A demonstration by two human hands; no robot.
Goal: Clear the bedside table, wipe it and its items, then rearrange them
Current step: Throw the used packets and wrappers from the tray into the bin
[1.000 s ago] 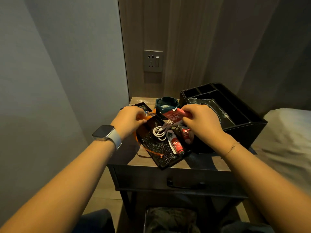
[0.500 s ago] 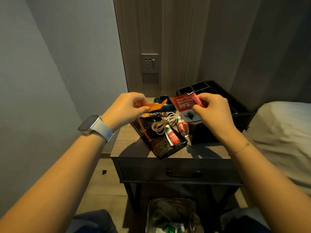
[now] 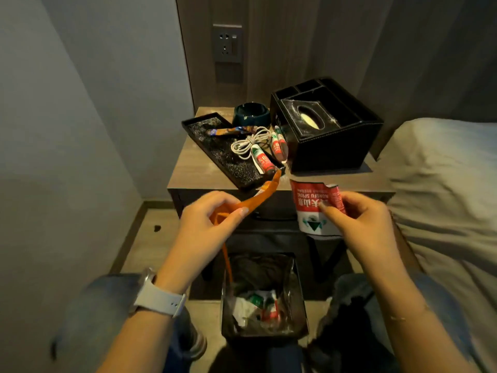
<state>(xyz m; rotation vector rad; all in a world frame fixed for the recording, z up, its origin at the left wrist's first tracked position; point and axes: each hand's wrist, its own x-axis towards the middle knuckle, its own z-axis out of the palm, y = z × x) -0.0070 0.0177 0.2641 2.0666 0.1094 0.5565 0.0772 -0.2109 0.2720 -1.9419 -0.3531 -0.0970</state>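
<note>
A: Hands? Quick.

B: Left hand (image 3: pixel 207 219) pinches an orange wrapper (image 3: pixel 258 200) between thumb and fingers, other fingers curled. Right hand (image 3: pixel 357 219) pinches a red label (image 3: pixel 309 203), the torn bottle-label kind, fingers closed on its right edge. Neither grip is loose.

A: Where do they sit against the bin?

B: Bin (image 3: pixel 295 327) is on the floor at 6 o'clock from both hands, roughly between them. Both hands hang in front of the tabletop (image 3: pixel 193 170) edge, above the bin's far side. The wrapper's long axis runs from 1 o'clock down through the left hand; a thin tail drops toward 6 and reaches the bin's mouth.

A: Which hand is nearer?

B: Left, I'd say; its strip tail already hangs at the opening. The label hangs flat, facing the camera, at about 1 o'clock from the bin. Can't tell depth exactly.

A: Step?

B: Looks like binning trash while clearing. Judgement only. Similar red and white scraps are in the bin already.

A: What's left up top?

B: Tray (image 3: pixel 204 141) at 11 o'clock from the hands, gritty inside, with a coiled cable (image 3: pixel 250 142), small tubes (image 3: pixel 262 160) and a sachet (image 3: pixel 228 131). Ashtray (image 3: pixel 251 114) behind it. Tissue box (image 3: pixel 330 141) at 12 to 1 o'clock, dusty on top. Bed (image 3: pixel 443 189) at 3 o'clock.

A: Progress?

B: Early. Tabletop not cleared, wiping not yet done.
</note>
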